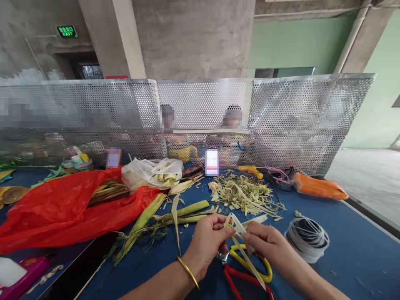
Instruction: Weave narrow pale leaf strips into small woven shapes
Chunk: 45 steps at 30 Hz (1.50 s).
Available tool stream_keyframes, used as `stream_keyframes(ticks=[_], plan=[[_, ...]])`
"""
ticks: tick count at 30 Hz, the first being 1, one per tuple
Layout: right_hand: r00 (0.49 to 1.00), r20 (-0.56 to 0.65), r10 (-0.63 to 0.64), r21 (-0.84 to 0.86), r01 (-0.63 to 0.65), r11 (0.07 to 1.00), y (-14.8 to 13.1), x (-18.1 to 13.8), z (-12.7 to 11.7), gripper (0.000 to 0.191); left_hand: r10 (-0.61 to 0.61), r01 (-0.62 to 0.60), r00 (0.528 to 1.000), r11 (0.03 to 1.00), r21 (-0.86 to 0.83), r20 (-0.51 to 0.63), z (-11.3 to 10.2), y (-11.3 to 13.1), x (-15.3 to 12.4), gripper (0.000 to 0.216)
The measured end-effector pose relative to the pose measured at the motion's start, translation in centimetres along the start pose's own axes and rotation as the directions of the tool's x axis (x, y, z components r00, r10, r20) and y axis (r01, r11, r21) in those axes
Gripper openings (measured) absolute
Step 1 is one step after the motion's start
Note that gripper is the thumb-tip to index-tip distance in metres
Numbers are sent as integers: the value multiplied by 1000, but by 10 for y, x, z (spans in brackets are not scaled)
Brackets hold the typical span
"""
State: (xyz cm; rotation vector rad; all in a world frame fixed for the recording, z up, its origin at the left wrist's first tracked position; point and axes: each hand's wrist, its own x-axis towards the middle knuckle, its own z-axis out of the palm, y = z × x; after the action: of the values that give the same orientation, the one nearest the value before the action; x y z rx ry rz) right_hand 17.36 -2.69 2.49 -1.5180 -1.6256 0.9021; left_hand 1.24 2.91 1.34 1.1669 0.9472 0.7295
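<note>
My left hand (208,241), with a gold bangle on its wrist, pinches the upper end of a pale green leaf strip (246,258). My right hand (265,241) pinches the same strip just beside it. The strip runs down and right from the fingers. It passes over scissors with yellow handles (265,273) and scissors with red handles (231,281), which lie on the blue table (353,266) under my hands.
Long green leaves (175,214) lie left of my hands, a pile of leaf scraps (246,193) lies behind them. A red plastic bag (62,208) covers the left side, a white bag (153,173) sits behind it. A coil of white bands (308,237) lies right. A perforated metal screen (296,121) stands behind, people beyond it.
</note>
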Motion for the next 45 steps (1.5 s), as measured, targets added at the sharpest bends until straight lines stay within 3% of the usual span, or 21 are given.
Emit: stream_keyframes(ticks=[13,22,24,26,29,32,36,40,45], plan=[[997,29,78,72,-80,994,11,2,8,30,10,-9,1000,998,60,-16,5,-3,-3,20],[990,-118,71,-177,-91,980,12,-2,12,37,102,-142,983,950,279,156,5,-7,-7,20],[988,-133,83,-103,-97,990,14,-1,14,33,128,-181,976,929,324,178,4,-7,-9,20],[988,-72,138,48,-135,990,15,0,14,32,124,-189,970,927,324,211,3,-5,-10,20],[988,27,151,217,-153,964,11,1,13,39,64,-139,959,956,260,277,5,-2,-13,21],[988,19,151,320,-149,936,4,0,8,44,-11,-59,942,978,199,336,8,2,-15,20],[972,-41,231,464,-186,866,-3,-2,4,44,-114,45,906,983,176,408,8,5,-18,19],[938,-185,292,566,-141,812,-1,0,2,43,-163,91,849,982,165,503,4,5,-17,23],[878,-310,364,677,-65,733,-1,1,2,42,-170,132,854,985,112,491,1,5,-14,25]])
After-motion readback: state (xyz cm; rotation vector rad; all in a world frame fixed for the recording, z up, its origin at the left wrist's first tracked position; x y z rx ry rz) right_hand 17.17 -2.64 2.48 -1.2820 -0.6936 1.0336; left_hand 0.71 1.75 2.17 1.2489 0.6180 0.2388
